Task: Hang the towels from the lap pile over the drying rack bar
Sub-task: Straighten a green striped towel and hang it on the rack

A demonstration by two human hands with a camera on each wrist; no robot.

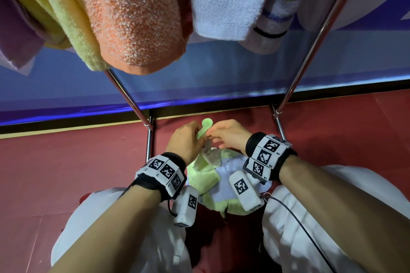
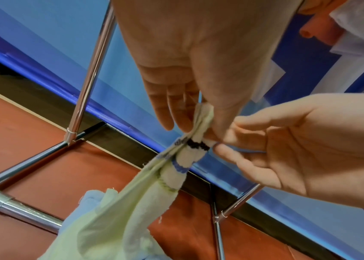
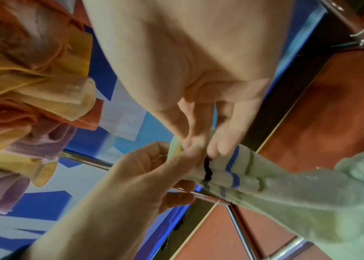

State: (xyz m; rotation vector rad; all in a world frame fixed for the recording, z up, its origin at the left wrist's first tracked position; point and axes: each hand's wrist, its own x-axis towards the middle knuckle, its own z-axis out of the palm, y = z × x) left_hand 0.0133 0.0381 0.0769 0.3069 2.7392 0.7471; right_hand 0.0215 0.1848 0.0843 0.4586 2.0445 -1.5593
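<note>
A pale green-white towel with black, blue and green stripes (image 2: 185,158) rises bunched from the lap pile (image 1: 210,186). My left hand (image 1: 199,138) pinches its top end between thumb and fingers, plainly shown in the left wrist view (image 2: 198,130). Right beside it, my right hand (image 1: 214,136) pinches the same end at the black stripe (image 3: 207,168). The towel's tip (image 1: 205,125) curls up between both hands. Overhead, the drying rack bar is hidden under hung towels: orange (image 1: 137,17), white (image 1: 224,0), yellow-green (image 1: 66,20).
A purple towel (image 1: 15,29) and a striped white one (image 1: 273,20) also hang above. Chrome rack legs (image 1: 131,95) (image 1: 310,51) slant down to floor bars (image 2: 27,168) on the red floor. A blue wall panel (image 1: 199,77) stands behind. My knees flank the pile.
</note>
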